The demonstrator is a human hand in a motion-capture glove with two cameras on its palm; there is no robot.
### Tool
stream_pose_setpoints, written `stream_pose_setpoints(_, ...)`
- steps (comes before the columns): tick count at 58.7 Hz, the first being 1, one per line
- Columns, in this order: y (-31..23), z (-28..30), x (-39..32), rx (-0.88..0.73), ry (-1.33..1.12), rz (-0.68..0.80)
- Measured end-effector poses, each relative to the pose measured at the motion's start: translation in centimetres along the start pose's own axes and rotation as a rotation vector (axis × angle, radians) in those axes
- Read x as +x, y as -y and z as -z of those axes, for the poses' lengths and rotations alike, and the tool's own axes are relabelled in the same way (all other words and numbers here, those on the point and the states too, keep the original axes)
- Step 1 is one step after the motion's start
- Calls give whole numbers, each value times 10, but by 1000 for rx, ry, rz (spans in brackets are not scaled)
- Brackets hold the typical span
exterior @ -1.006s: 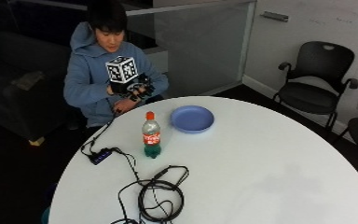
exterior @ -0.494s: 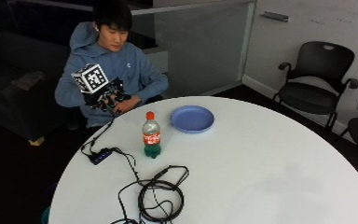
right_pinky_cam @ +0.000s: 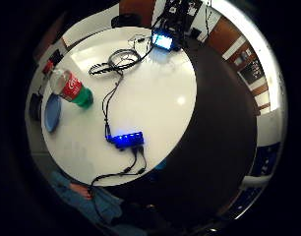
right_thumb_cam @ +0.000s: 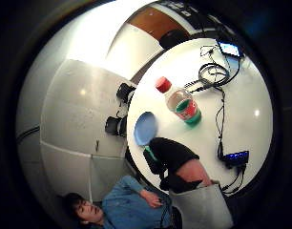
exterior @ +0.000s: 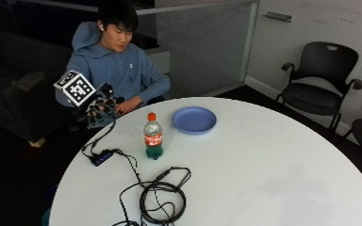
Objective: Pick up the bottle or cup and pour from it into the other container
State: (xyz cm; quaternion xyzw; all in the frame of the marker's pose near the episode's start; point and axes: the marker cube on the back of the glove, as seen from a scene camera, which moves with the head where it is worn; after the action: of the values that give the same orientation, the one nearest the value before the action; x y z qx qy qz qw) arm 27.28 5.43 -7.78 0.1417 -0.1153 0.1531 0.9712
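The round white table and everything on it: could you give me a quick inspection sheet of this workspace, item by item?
Surface: round white table, no spills seen.
Job's things: bottle with a red cap stands upright, untouched; blue bowl beside it, apart, nothing seen inside.
Clutter: small black hub near the table's edge, its lights glowing blue in the palm view.
Grippers: gloved right hand held at the table's edge, away from the bottle, holding nothing; whether its fingers are curled cannot be told.
Cables: black cable coil on the table, a lead running to the hub.
Surroundings: black office chair, glass partition.
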Motion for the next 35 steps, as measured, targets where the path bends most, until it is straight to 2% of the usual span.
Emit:
stream_pose_setpoints(15, 26, -2, 4, -15, 256, -7)
stream_pose_setpoints(35, 47, -55, 14, -96, 443, -37)
